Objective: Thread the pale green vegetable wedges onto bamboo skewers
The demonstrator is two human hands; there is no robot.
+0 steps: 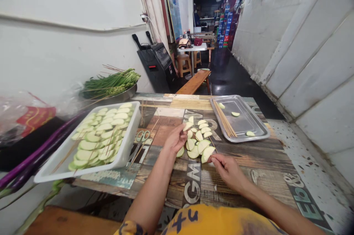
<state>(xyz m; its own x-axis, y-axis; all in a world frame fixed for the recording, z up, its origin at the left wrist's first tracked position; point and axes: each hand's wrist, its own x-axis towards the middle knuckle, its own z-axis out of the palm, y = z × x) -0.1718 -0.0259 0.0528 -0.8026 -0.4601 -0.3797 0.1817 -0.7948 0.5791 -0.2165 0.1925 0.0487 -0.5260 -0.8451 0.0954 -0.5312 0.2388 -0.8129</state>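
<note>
Left hand pinches one pale green half-moon eggplant slice. Right hand fingertips grip a thin bamboo skewer, touching the loose slice pile between both hands, mid-table. White plastic tub of skewered slices at left edge; steel tray far right.

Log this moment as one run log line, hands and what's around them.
left hand: pinching eggplant slice | right hand: on skewer threading slices | white tub left | steel tray right

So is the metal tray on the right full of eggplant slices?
No, the metal tray holds only three slices and a bundle of skewers.
</note>
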